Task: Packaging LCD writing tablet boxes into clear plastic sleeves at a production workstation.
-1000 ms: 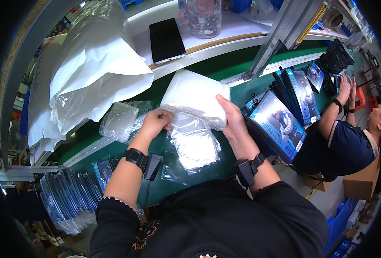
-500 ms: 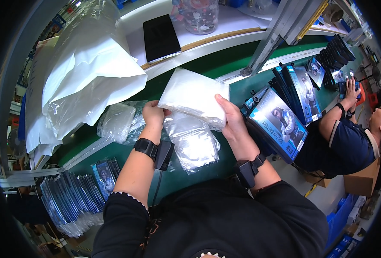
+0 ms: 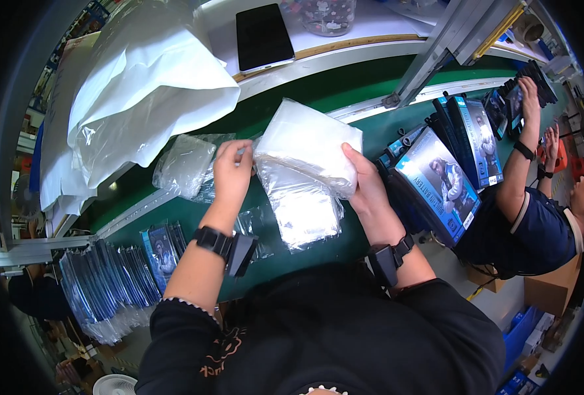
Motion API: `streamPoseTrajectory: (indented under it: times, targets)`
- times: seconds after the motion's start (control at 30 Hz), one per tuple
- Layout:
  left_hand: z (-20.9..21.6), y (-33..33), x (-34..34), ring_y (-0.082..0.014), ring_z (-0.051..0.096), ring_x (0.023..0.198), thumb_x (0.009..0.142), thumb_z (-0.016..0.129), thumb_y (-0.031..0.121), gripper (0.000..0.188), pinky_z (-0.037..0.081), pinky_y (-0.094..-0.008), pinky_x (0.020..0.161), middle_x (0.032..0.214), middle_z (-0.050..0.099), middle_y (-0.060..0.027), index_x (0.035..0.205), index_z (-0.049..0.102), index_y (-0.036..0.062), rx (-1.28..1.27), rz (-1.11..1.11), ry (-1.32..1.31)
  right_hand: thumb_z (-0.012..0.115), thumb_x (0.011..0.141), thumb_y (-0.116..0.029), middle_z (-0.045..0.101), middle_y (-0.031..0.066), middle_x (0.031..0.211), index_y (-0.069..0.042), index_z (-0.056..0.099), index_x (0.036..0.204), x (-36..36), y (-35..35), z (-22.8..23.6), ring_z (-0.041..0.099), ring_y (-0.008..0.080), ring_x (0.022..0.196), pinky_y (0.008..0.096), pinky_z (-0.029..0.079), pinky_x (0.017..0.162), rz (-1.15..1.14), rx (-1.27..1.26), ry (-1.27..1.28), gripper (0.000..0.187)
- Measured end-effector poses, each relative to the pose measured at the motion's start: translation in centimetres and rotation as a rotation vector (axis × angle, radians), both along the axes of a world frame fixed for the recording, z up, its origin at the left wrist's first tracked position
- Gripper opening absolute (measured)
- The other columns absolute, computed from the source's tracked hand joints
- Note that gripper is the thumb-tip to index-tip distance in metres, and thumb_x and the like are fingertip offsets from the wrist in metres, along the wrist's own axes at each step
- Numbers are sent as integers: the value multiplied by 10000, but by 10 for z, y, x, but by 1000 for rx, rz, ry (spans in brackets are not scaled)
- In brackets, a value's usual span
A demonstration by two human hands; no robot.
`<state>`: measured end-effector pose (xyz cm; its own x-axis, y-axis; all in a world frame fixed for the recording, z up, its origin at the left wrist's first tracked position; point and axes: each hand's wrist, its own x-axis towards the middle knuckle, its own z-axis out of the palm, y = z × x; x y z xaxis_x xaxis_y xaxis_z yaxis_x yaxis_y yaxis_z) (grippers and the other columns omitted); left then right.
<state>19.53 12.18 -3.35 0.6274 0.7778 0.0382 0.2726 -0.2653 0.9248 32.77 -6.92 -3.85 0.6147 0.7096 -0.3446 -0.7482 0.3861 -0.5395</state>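
Note:
A thick, whitish stack of clear plastic bags [image 3: 305, 138] is tilted up over the bench in front of me. My right hand [image 3: 368, 181] grips its right edge, thumb on top and fingers beneath. At the stack's left edge, my left hand [image 3: 233, 170] has its fingers curled in; whether a thin film lies between them is hidden. Below the stack, more shiny clear bags [image 3: 308, 214] lie on the green bench [image 3: 345, 247]. Beyond my left hand is a crumpled clear plastic bundle [image 3: 188, 168].
Boxed items with blue printed fronts [image 3: 437, 187] stand at right, near a co-worker [image 3: 535, 220] with raised hands. Bagged packages [image 3: 111, 286] stand in a row at lower left. A large white sack [image 3: 154, 99] bulges at left. A tablet [image 3: 264, 36] lies on the shelf.
My left hand has shifted up and its fingers have curled at the stack's edge. My right hand keeps its grip. The co-worker's hands have moved apart, one reaching to the dark boxes.

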Motion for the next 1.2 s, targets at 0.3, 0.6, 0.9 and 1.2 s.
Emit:
streamPoseTrajectory:
  times: [0.3, 0.6, 0.9, 1.2]
  targets:
    - [-20, -21, -97, -272, 582, 700, 735, 662, 128, 121, 468, -365, 633, 798, 568, -113, 797, 612, 36, 360, -333, 613, 562, 878, -204, 543, 151, 1153, 62, 445, 1208, -2, -1, 0, 544, 217, 1048, 319, 438, 897, 27, -21, -30, 440]
    - [-29, -24, -76, -115, 518, 552, 754, 695, 206, 229, 422, -265, 530, 615, 584, -58, 727, 615, -6, -152, -242, 380, 561, 882, -213, 533, 154, 1174, 58, 425, 1228, -7, -10, 6, 536, 224, 1065, 326, 430, 916, 50, -38, -50, 460]
    - [-20, -21, -34, -48, 411, 496, 749, 649, 200, 188, 278, -196, 404, 570, 472, 26, 730, 600, 20, -686, -73, 257, 582, 867, -201, 551, 146, 1138, 61, 457, 1196, -4, -21, -2, 554, 220, 1035, 320, 444, 895, -14, -47, -11, 439]
    - [-51, -44, -28, -269, 578, 553, 700, 706, 278, 333, 451, -358, 571, 608, 597, -168, 640, 590, -28, -59, 62, 411, 550, 891, -215, 531, 151, 1187, 37, 414, 1250, -3, -25, -6, 524, 225, 1087, 335, 420, 932, 5, -28, -5, 460]
